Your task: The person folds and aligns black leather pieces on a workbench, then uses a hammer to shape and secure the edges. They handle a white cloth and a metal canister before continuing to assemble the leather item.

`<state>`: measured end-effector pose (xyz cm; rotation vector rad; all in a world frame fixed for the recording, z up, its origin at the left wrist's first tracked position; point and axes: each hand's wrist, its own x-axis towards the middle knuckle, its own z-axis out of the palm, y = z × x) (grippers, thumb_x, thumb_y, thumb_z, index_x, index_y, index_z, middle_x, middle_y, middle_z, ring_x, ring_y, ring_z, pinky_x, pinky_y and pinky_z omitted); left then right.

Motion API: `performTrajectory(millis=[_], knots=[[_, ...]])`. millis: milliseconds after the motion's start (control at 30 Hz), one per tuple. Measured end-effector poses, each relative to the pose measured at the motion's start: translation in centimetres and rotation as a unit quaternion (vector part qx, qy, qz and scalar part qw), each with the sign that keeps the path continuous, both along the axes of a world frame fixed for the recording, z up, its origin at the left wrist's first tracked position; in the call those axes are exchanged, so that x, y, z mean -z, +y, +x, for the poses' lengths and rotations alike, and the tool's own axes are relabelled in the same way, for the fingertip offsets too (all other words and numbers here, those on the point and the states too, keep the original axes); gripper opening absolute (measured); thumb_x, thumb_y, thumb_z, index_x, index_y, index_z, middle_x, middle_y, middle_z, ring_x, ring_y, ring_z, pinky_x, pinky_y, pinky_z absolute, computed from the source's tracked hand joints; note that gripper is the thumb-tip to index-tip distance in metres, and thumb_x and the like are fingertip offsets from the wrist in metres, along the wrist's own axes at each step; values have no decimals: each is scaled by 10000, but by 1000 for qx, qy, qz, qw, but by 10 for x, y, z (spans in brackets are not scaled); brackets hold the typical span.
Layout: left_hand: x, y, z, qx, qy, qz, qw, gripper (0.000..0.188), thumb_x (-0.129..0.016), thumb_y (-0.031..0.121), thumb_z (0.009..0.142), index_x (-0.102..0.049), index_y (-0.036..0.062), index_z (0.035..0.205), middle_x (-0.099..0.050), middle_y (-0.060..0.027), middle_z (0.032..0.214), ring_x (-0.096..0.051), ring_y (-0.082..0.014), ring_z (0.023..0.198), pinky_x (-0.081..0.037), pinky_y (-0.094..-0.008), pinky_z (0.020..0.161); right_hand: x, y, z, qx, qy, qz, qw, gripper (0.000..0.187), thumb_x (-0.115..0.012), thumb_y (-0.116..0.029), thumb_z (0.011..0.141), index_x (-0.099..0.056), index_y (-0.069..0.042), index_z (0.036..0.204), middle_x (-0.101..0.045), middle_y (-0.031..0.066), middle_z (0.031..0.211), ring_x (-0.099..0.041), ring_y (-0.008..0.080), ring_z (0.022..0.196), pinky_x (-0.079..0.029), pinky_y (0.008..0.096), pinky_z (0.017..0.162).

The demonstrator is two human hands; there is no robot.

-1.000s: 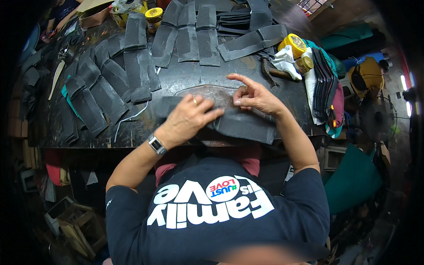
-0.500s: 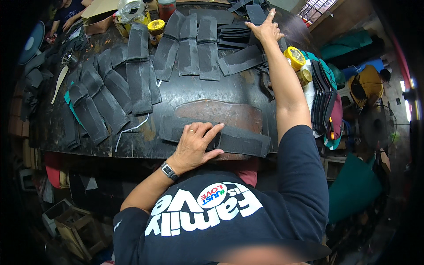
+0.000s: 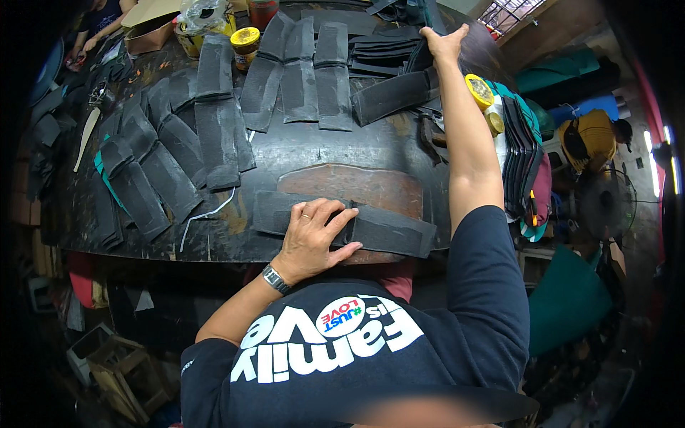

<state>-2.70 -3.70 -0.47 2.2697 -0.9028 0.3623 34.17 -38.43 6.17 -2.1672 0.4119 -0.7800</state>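
Note:
A long, flat black padded panel (image 3: 392, 230) with a seam across it lies at the table's near edge. My left hand (image 3: 312, 232) rests on its left part, fingers and thumb spread. My right arm is stretched to the far right of the table. There my right hand (image 3: 445, 47), thumb and index finger apart, is at the black pieces beside a stack of folded black panels (image 3: 382, 55); its other fingers are partly hidden. A loose black panel (image 3: 392, 98) lies slanted below that stack. Under the near panel is a worn brown board (image 3: 349, 182).
Rows of black panels (image 3: 217, 135) cover the table's left and middle. Yellow-lidded jars (image 3: 245, 41) stand at the back, with another yellow lid (image 3: 479, 91) right of my forearm. A bundle of black panels (image 3: 519, 146) sits at the right edge. Another person's arm (image 3: 107, 30) shows far left.
My right hand has shifted slightly right, and its raised index finger has come down to the side. A dark strip now stands above it. My left hand stays on the panel.

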Motion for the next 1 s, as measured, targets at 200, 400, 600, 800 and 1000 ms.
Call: performTrajectory(millis=[200,400,600,800,1000], knots=[[0,0,1,-2,-25,-5,1000,562,-851,406,757,-687,134,1221,-623,-58,1164,-557,-242,1138,-364,-398,961,-16,-2,12,-156,-334,232,900,1182,-865,-196,696,-119,-29,1597,-422,265,1489,-484,337,1336,-375,380,1134],[-3,0,-1,-39,-14,10,999,560,-861,389,730,-698,127,1197,-626,-65,1150,-559,-250,1109,-362,-411,956,-91,31,-76,-319,-417,362,770,1067,-768,-58,744,-136,-85,1604,-523,127,1192,-568,226,1051,-470,330,886],[-3,0,-2,-48,-8,21,999,617,-857,424,747,-676,117,1251,-632,-69,1192,-559,-259,1149,-362,-416,982,-97,27,-259,-343,-187,84,917,989,-607,22,781,-105,-96,1626,-670,136,932,-670,249,822,-564,385,732],[-9,0,-11,-44,-3,43,998,643,-852,431,752,-658,112,1276,-623,-74,1215,-551,-269,1160,-380,-417,979,12,-3,-345,-251,66,-261,930,1090,-889,-158,692,-287,-119,1600,-453,174,1534,-457,365,1395,-389,432,1165],[-19,1,-23,-37,12,57,998,643,-826,379,801,-618,90,1336,-663,-109,1180,-590,-281,1107,-399,-411,972,57,-27,-363,-173,14,-245,954,1193,-939,-310,669,-241,-98,1613,-370,170,1609,-407,346,1451,-327,423,1202]])
